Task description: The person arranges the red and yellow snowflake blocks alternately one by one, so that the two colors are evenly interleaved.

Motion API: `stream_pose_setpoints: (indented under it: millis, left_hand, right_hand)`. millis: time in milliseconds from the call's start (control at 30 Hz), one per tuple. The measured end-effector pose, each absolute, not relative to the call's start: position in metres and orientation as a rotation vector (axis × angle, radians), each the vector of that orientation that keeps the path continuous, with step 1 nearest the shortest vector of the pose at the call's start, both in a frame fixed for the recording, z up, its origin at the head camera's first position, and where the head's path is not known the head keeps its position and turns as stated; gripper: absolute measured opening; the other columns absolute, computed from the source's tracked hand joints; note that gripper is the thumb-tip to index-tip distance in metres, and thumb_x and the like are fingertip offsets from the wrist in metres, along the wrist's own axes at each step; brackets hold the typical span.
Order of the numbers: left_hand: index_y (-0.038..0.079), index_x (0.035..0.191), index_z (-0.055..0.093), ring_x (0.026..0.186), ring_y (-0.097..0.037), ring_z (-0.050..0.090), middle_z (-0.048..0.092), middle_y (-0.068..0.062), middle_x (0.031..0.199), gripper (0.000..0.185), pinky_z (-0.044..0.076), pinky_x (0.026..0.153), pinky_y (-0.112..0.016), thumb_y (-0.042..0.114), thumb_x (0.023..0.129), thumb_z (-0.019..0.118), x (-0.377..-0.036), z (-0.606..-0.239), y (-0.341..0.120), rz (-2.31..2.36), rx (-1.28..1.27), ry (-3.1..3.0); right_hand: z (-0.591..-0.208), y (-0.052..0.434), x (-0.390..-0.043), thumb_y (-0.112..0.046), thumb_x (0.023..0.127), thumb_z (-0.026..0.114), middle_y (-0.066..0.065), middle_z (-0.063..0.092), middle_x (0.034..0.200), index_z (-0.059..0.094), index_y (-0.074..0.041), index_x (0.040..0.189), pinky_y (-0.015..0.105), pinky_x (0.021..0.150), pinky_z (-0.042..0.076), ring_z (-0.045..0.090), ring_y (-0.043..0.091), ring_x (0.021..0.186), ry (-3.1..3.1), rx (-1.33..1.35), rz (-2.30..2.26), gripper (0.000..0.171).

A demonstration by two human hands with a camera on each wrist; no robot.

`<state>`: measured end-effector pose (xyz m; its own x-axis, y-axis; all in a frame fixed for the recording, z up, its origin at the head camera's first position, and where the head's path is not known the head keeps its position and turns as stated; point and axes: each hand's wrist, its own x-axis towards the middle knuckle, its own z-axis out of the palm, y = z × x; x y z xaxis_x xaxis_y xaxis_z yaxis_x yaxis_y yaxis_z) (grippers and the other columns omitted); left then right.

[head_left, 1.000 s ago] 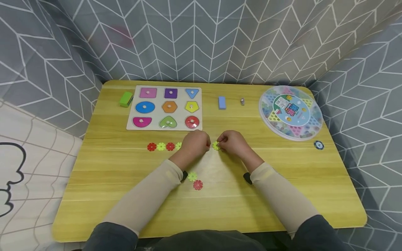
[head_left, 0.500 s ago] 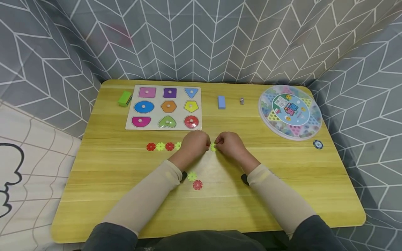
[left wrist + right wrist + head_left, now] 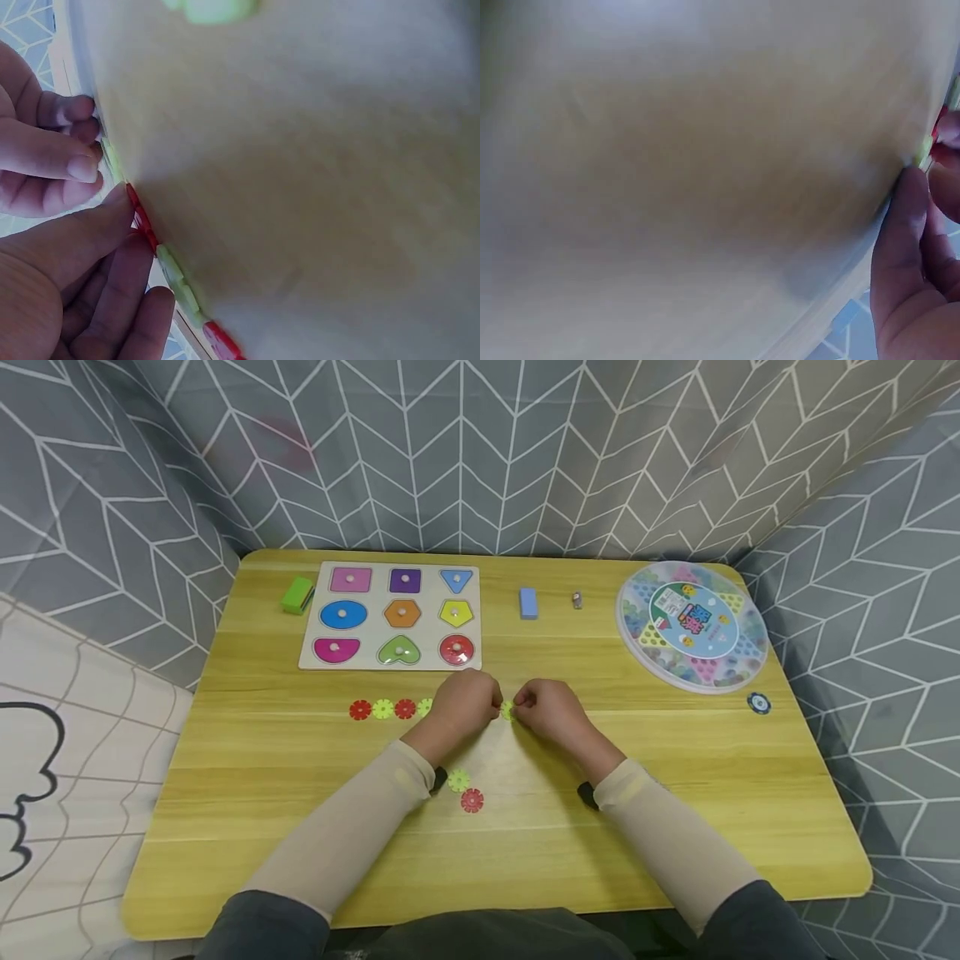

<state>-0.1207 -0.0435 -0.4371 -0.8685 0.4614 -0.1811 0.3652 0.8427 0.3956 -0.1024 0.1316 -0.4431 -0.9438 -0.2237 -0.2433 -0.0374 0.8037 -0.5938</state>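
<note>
A row of flat, notched flower-shaped discs, red and yellow-green by turns, runs across the table's middle. My left hand (image 3: pixel 467 700) covers part of this row and pinches a red disc (image 3: pixel 141 215) between thumb and finger. Beside it in the left wrist view are a green disc (image 3: pixel 178 283) and another red disc (image 3: pixel 222 341). Just to the right, my right hand (image 3: pixel 551 710) pinches a yellow-green disc (image 3: pixel 507 710) whose edge meets the red one. Nearer the body, a loose yellow-green disc (image 3: pixel 458 781) and a red disc (image 3: pixel 472 801) lie on the table.
A shape puzzle board (image 3: pixel 390 617) lies behind the row, with a green block (image 3: pixel 298 596) at its left. Further right are a blue block (image 3: pixel 528 603), a small grey object (image 3: pixel 577 600), a round board-game case (image 3: pixel 692 625) and a dark round chip (image 3: pixel 759 702).
My right hand has moved a little left with the yellow-green disc, bringing it up to my left fingertips. My left hand has stayed in place.
</note>
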Motion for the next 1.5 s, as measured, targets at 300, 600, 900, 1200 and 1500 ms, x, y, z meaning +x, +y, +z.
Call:
stream_pose_setpoints:
  millis: [300, 600, 900, 1200, 1500]
  left_hand:
    - [0.015, 0.093, 0.083, 0.083, -0.018, 0.066, 0.074, 0.003, 0.09, 0.005, 0.055, 0.075, -0.035, 0.018, 0.092, 0.08, -0.123, -0.434, -0.044, 0.5, 0.661, 2.752]
    - [0.016, 0.093, 0.083, 0.087, -0.017, 0.067, 0.075, 0.004, 0.093, 0.005, 0.055, 0.078, -0.036, 0.018, 0.091, 0.08, -0.121, -0.432, -0.044, 0.497, 0.637, 2.736]
    - [0.015, 0.092, 0.084, 0.087, -0.018, 0.068, 0.075, 0.004, 0.093, 0.005, 0.056, 0.077, -0.036, 0.016, 0.091, 0.079, -0.121, -0.433, -0.045, 0.531, 0.635, 2.739]
    - [0.015, 0.095, 0.084, 0.09, -0.019, 0.069, 0.076, 0.003, 0.097, 0.006, 0.055, 0.08, -0.037, 0.017, 0.091, 0.08, -0.122, -0.433, -0.045, 0.511, 0.631, 2.728]
    - [0.014, 0.096, 0.084, 0.09, -0.019, 0.068, 0.076, 0.002, 0.097, 0.007, 0.055, 0.082, -0.037, 0.017, 0.092, 0.079, -0.124, -0.433, -0.046, 0.498, 0.643, 2.726]
  right_hand:
    - [-0.439, 0.126, -0.062, -0.014, 0.091, 0.079, -0.009, 0.065, 0.081, 0.075, -0.013, 0.088, 0.03, 0.073, 0.052, 0.059, 0.007, 0.075, 2.651, -0.709, -0.85, 0.006]
    - [-0.448, 0.115, -0.037, -0.017, 0.087, 0.085, -0.003, 0.066, 0.087, 0.074, -0.009, 0.097, 0.027, 0.075, 0.053, 0.063, 0.009, 0.079, 2.612, -0.898, -0.819, 0.017]
    - [-0.452, 0.1, -0.02, -0.017, 0.092, 0.08, -0.001, 0.066, 0.097, 0.076, -0.01, 0.113, 0.027, 0.076, 0.052, 0.06, 0.011, 0.084, 2.593, -1.195, -0.725, 0.022]
    - [-0.454, 0.114, -0.024, -0.014, 0.092, 0.079, -0.001, 0.064, 0.094, 0.079, -0.01, 0.11, 0.026, 0.074, 0.051, 0.06, 0.012, 0.082, 2.582, -1.216, -0.683, 0.018]
    - [-0.445, 0.148, -0.036, -0.022, 0.092, 0.081, -0.003, 0.061, 0.089, 0.074, -0.008, 0.111, 0.03, 0.073, 0.05, 0.054, 0.009, 0.075, 2.617, -0.974, -0.687, 0.025]
